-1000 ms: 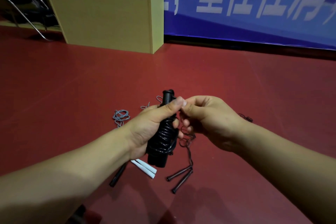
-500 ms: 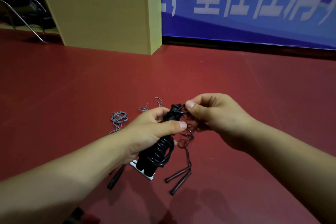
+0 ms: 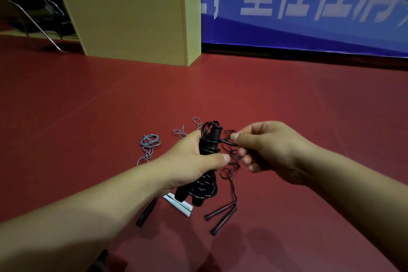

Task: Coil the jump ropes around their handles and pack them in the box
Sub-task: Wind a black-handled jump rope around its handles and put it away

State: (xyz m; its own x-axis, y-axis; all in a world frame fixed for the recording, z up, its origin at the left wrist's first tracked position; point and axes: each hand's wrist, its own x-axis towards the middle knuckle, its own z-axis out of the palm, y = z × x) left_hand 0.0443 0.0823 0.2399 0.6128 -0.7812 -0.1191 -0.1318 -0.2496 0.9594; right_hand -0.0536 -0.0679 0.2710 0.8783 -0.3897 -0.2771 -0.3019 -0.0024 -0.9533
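Left hand grip: the left hand is wrapped around the black jump rope, thumb laid across the front of the coils, fingers hidden behind the bundle.
Right hand grip: the right hand pinches the loose end of the black cord between thumb and forefinger; the other fingers are loosely curled below.
Rope relative to grip: the handles stand tilted, their tops above the left fist and their lower ends below it; the cord is wound in turns around them. The pinched end runs from the top of the bundle across to the right hand.
Height: the bundle is held above the floor, not touching it.
Below the bundle: white handles lie on the floor, with their grey cord tangled farther left.
Beside them: a dark brown rope lies to the right, handles side by side, its cord trailing up under the right hand.
Left of white handles: one black handle lies partly under the left forearm.
Far left of floor: the box stands well apart from the hands.
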